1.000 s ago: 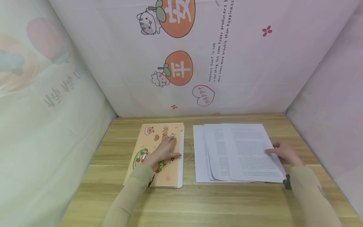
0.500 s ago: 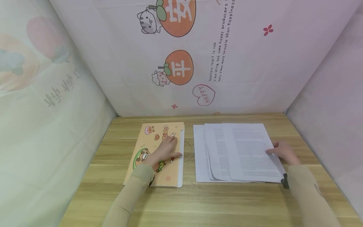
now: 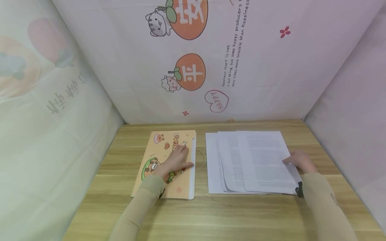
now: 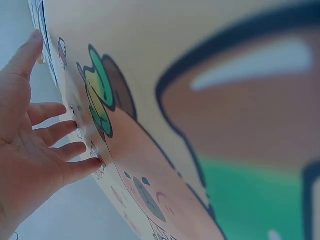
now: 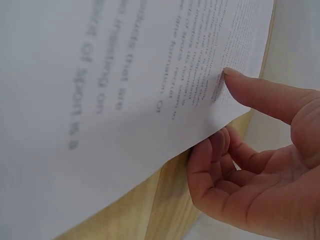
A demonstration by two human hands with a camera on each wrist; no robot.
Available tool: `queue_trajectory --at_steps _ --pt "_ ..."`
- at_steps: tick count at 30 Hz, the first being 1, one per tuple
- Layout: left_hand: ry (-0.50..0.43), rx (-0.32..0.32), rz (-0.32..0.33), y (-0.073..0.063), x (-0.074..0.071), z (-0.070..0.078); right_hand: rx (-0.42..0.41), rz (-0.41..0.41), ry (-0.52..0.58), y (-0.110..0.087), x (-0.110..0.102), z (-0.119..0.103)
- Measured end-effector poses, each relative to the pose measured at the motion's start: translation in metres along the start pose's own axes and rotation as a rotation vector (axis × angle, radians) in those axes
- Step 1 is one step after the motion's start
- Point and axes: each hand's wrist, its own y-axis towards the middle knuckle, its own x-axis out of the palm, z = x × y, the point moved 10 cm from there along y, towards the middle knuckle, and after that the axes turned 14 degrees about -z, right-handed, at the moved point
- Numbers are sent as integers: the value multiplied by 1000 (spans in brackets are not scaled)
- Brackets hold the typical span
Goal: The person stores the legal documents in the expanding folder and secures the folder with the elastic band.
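Partly, printed paper [image 3: 266, 160] lies within right grip [image 3: 302, 162].

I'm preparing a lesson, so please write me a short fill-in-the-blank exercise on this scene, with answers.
1. In the head view, the printed sheets lie to the ____ of the cartoon folder under the left hand.
2. The right hand has only its ____ over the top sheet.
3. The red outlined heart reads ____.

Missing words: right; thumb; HAPPY.
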Motion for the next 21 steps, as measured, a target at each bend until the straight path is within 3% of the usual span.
queue_trajectory --at_steps 21 --pt "16 -47 -40 2 6 0 21 8 64 1 1 -1"
